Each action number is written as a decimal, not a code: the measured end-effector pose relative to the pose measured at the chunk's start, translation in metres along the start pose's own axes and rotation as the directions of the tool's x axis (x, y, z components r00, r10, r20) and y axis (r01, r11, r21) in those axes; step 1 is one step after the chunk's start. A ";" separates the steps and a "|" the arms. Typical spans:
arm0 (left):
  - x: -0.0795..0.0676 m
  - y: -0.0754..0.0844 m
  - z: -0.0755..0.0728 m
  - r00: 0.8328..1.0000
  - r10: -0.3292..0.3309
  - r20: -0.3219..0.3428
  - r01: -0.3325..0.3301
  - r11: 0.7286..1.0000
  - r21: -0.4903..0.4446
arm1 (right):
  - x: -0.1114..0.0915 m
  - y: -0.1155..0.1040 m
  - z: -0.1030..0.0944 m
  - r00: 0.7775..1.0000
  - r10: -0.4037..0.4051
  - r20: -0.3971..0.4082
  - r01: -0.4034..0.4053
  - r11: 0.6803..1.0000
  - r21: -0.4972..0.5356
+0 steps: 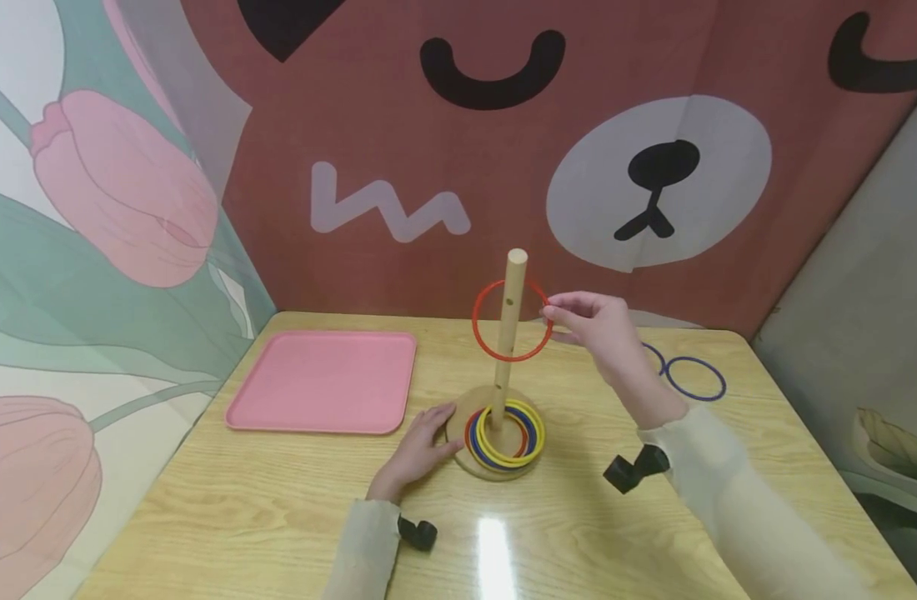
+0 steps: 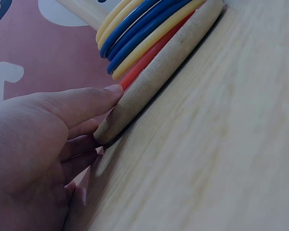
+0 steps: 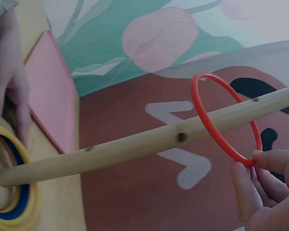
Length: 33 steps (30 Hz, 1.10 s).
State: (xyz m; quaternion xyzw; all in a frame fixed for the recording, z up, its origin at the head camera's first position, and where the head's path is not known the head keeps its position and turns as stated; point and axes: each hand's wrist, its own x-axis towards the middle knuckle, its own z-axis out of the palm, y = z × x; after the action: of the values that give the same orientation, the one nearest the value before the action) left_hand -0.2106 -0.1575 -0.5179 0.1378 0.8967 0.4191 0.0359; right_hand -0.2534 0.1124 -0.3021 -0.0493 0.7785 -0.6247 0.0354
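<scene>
A wooden peg (image 1: 512,308) stands upright on a round wooden base (image 1: 458,433). Pinched between the thumb and fingers of my right hand (image 1: 604,325) is a red ring (image 3: 214,127). This ring encircles the upper part of the peg, below its top. My left hand (image 1: 417,450) holds the left edge of the base, its thumb (image 2: 98,100) over the upper side and its other fingers at the rim. Stacked round the foot of the peg are several rings: yellow rings (image 1: 537,421), blue rings (image 2: 130,41) and a red ring (image 2: 151,58) at the bottom.
Two dark blue rings (image 1: 696,399) lie on the table (image 1: 578,533) at the right, one partly hidden by my right wrist. A pink tray (image 1: 323,379) is at the back left. Behind the table hangs a printed cloth (image 1: 398,275).
</scene>
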 end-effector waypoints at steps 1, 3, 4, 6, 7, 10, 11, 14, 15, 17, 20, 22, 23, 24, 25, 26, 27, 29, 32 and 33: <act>0.000 0.000 0.000 1.000 -0.005 -0.001 0.005 1.000 0.001 | 0.000 0.005 0.002 1.000 0.013 0.003 -0.013 1.000 -0.012; 0.000 -0.001 0.000 1.000 0.000 -0.006 0.000 1.000 0.003 | 0.001 0.016 0.006 0.999 0.033 0.013 -0.033 0.999 -0.023; 0.000 -0.001 0.001 1.000 0.003 -0.009 -0.003 1.000 0.005 | 0.000 0.022 0.008 0.999 0.037 0.018 -0.036 0.999 -0.023; 0.000 -0.001 0.001 1.000 0.007 -0.010 -0.007 1.000 0.009 | 0.000 0.034 0.011 0.999 0.046 0.024 -0.045 0.999 -0.020; 0.000 -0.001 0.000 1.000 0.009 -0.011 -0.009 1.000 0.012 | 0.000 0.039 0.012 0.998 0.049 0.028 -0.048 0.999 -0.013; 0.001 -0.001 0.001 1.000 0.009 -0.012 -0.009 1.000 0.012 | -0.002 0.055 0.017 0.998 0.055 0.035 -0.056 0.998 0.011; 0.001 -0.001 0.001 1.000 0.008 -0.012 -0.008 1.000 0.010 | -0.003 0.060 0.018 0.997 0.060 0.037 -0.061 0.998 0.017; 0.001 -0.001 0.001 1.000 0.008 -0.014 -0.008 1.000 0.006 | -0.005 0.075 0.023 0.997 0.073 0.038 -0.074 0.997 0.035; 0.001 -0.001 0.001 1.000 0.008 -0.016 -0.008 1.000 0.007 | -0.006 0.080 0.025 0.996 0.076 0.041 -0.077 0.996 0.037; 0.001 0.000 0.001 1.000 0.006 -0.013 -0.006 1.000 0.009 | -0.007 0.089 0.027 0.995 0.094 0.036 -0.095 0.995 0.037; 0.000 0.000 0.000 1.000 0.007 -0.008 -0.007 1.000 0.007 | -0.009 0.102 0.031 0.993 0.111 0.038 -0.112 0.993 0.035; 0.000 0.000 0.000 1.000 0.012 -0.005 -0.012 1.000 0.003 | -0.011 0.108 0.032 0.991 0.127 0.038 -0.128 0.991 0.045; 0.000 0.000 0.000 1.000 0.013 -0.005 -0.013 1.000 0.001 | -0.012 0.111 0.033 0.991 0.129 0.040 -0.131 0.990 0.046; 0.000 0.000 0.000 1.000 0.013 -0.004 -0.013 1.000 0.003 | -0.013 0.114 0.034 0.990 0.132 0.042 -0.134 0.990 0.045; 0.000 0.000 0.000 1.000 0.022 -0.006 -0.022 1.000 0.004 | -0.014 0.116 0.034 0.990 0.136 0.042 -0.138 0.990 0.044; 0.000 0.000 0.000 1.000 0.016 -0.006 -0.016 1.000 0.006 | -0.015 0.118 0.034 0.989 0.139 0.040 -0.141 0.989 0.043; 0.000 0.000 0.000 1.000 0.018 -0.007 -0.018 1.000 0.005 | -0.016 0.120 0.035 0.989 0.143 0.037 -0.144 0.989 0.042; 0.000 0.000 0.000 1.000 0.012 -0.005 -0.012 1.000 0.006 | -0.018 0.123 0.035 0.988 0.150 0.031 -0.151 0.988 0.025; 0.000 0.000 0.001 1.000 0.018 -0.010 -0.018 1.000 -0.003 | -0.019 0.127 0.034 0.985 0.170 0.024 -0.170 0.985 -0.001; 0.000 0.000 0.001 1.000 0.023 -0.013 -0.023 1.000 -0.008 | -0.019 0.129 0.034 0.984 0.180 0.021 -0.180 0.984 -0.006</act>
State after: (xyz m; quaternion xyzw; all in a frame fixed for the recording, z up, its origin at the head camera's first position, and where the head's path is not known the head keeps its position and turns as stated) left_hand -0.2107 -0.1567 -0.5181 0.1452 0.8936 0.4240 0.0261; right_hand -0.2348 0.1090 -0.4352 0.0144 0.7808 -0.6166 0.0998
